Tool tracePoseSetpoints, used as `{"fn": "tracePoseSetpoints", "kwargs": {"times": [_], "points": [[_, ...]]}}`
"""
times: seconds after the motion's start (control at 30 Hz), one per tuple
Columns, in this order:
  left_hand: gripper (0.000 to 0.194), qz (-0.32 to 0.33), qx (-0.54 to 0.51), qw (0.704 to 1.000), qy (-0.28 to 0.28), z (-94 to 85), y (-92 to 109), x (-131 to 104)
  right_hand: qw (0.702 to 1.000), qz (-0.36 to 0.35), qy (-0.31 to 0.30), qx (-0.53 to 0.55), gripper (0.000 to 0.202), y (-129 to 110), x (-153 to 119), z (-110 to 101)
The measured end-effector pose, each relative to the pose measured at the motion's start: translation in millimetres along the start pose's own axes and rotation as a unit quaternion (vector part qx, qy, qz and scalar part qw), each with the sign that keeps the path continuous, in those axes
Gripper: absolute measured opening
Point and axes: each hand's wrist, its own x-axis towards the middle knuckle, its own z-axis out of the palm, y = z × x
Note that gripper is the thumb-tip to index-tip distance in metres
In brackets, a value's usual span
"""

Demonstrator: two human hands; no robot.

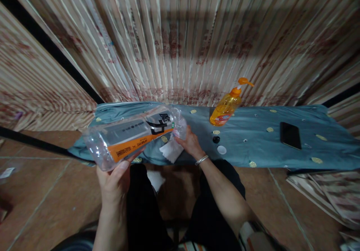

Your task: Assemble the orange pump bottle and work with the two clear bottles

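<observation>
A large clear plastic bottle (98,146) with an orange, grey and black label lies tilted across my view, its base to the left. My left hand (116,178) is closed around the underside near the base, thumb on the near side. At the narrow end, my right hand (191,142) is closed about the bottle's neck, its fingers partly hidden. A crumpled white tissue (172,150) shows just below that hand; whether the fingers also pinch it I cannot tell. The bottle seems to hold no liquid.
On the blue patterned cloth (261,146) stand an orange pump bottle (225,110), a small black cap (216,139), a white round lid (221,150) and a dark phone (290,135). Striped curtains (180,48) hang behind. Dark poles (56,52) frame the sides.
</observation>
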Motion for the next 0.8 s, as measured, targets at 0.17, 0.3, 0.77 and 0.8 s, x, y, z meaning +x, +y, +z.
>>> {"fn": "tracePoseSetpoints", "kwargs": {"times": [0.17,0.3,0.77,0.8], "points": [[0.044,0.004,0.003,1.0,-0.007,-2.5,0.1,-0.4,1.0,-0.015,0.006,-0.004,0.056,-1.6,-0.8,-2.2],[0.042,-0.007,0.003,1.0,-0.021,-2.9,1.4,-0.7,1.0,-0.012,0.0,-0.009,0.057,-3.4,-1.3,-4.0],[0.05,-0.01,-0.008,1.0,0.002,-2.5,1.4,-1.8,1.0,-0.021,-0.006,-0.002,0.057,-3.2,-1.1,-4.3],[0.049,-0.009,-0.006,1.0,0.001,-2.9,1.1,-1.8,1.0,-0.021,-0.006,-0.002,0.057,-3.0,-0.9,-4.2]]}}
